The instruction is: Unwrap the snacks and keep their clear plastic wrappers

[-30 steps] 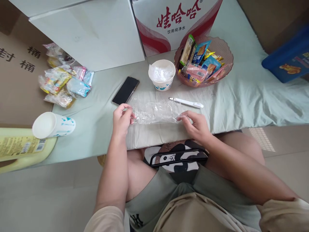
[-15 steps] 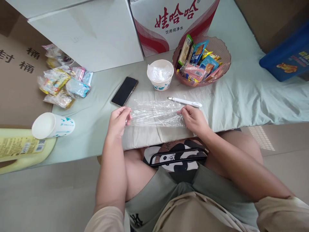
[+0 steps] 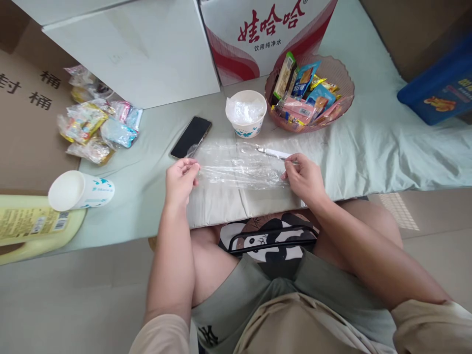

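A clear, crinkled plastic bag (image 3: 239, 169) is stretched flat between my two hands, low over the cloth. My left hand (image 3: 182, 179) pinches its left end between thumb and fingers, close to the lower corner of a black phone (image 3: 191, 136). At the opposite end, my right hand (image 3: 303, 178) grips the plastic, thumb against curled fingers. A white utility knife (image 3: 271, 153) lies just behind the film, its handle end hidden by my right hand. Beyond it, a paper cup (image 3: 248, 129) with blue print holds crumpled clear plastic.
A pink ribbed bowl (image 3: 348, 98) of wrapped snacks stands at the back right. To the left lie several bagged snacks (image 3: 99, 125), a tipped paper cup (image 3: 98, 192) and a yellow jug (image 3: 40, 221). White cartons (image 3: 136, 54) line the back; a blue container (image 3: 435, 83) is far right.
My right hand has moved slightly right and up, now covering the knife's handle end. My left hand has risen a little, and the plastic has spread farther back, over the phone's lower corner.
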Tool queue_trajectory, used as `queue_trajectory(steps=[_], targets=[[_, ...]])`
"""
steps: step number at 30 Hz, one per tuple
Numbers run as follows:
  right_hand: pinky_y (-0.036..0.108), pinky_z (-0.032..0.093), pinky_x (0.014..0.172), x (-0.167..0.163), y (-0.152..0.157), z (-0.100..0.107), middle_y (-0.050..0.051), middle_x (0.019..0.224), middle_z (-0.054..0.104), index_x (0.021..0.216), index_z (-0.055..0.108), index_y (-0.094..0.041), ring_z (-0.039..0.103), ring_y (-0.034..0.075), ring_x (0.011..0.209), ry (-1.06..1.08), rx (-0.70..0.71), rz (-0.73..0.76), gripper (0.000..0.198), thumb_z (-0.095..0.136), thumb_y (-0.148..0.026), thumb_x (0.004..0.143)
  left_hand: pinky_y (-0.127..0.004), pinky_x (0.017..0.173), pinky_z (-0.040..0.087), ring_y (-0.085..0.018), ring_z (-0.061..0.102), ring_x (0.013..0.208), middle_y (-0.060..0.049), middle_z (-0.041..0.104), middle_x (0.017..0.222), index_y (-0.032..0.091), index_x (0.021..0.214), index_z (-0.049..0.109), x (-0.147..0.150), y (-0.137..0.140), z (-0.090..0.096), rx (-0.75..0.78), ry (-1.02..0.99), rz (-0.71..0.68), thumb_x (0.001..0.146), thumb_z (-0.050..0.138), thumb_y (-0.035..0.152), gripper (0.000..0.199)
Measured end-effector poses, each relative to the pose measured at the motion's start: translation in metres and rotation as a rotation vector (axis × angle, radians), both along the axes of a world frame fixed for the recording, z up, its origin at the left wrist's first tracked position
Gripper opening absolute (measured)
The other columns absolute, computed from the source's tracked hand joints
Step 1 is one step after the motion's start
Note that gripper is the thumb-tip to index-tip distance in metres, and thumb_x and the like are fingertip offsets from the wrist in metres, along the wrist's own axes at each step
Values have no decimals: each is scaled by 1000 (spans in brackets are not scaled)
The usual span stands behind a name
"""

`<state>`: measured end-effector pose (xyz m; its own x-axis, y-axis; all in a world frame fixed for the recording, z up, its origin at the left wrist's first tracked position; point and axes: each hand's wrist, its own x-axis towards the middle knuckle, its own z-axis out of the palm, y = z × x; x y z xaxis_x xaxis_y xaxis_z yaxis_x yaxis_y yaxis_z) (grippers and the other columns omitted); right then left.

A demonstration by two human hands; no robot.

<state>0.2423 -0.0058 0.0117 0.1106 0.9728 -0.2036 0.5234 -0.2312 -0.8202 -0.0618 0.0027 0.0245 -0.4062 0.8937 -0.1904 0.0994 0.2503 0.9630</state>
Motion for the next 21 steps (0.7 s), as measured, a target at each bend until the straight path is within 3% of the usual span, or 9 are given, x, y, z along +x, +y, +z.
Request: queue_trajectory(steps=[4, 9, 12, 15, 17, 21], targets=[[31, 39, 60, -1, 1, -2, 1, 66, 70, 100, 58, -23, 54, 17, 54, -80, 29, 24, 18, 51, -35, 90, -21, 36, 22, -7, 36, 36, 2, 57, 53, 17, 65, 62, 3, 2, -10, -80, 148, 18, 71, 63, 23, 8], [34, 42, 65, -1, 0, -11, 4, 81, 69, 116, 54, -22, 59, 21, 68, -234, 154, 89, 32, 54, -35, 86, -25, 52, 35, -15, 53, 54, 0, 61, 57, 19, 64, 63, -4, 2, -17, -122, 565, 42, 65, 67, 17, 4], [36, 46, 65, -1, -3, -17, 8, 98, 66, 126, 53, -23, 60, 23, 77, -343, 235, 114, 43, 55, -33, 84, -27, 60, 36, -18, 52, 62, 0, 61, 67, 22, 74, 63, -7, 1, -21, -78, 721, 49, 62, 72, 15, 16], [41, 51, 69, -2, -6, -20, 14, 113, 58, 134, 52, -23, 60, 26, 85, -440, 330, 163, 49, 54, -29, 86, -29, 68, 40, -20, 53, 72, -2, 62, 82, 25, 85, 63, -6, 1, -27, 50, 712, 39, 59, 74, 8, 33], [49, 53, 81, -2, -8, -20, 16, 122, 53, 138, 50, -23, 59, 31, 99, -479, 417, 246, 53, 52, -22, 85, -31, 72, 43, -21, 54, 77, -4, 64, 89, 26, 90, 64, -5, 2, -30, 113, 674, 1, 57, 72, 2, 41], [67, 34, 110, 5, -19, -18, 17, 147, 39, 146, 43, -29, 37, 44, 139, -528, 477, 512, 72, 57, -12, 77, -32, 76, 45, -22, 56, 80, -3, 66, 87, 25, 95, 65, -1, 2, -31, 92, 625, -104, 55, 65, -7, 51]])
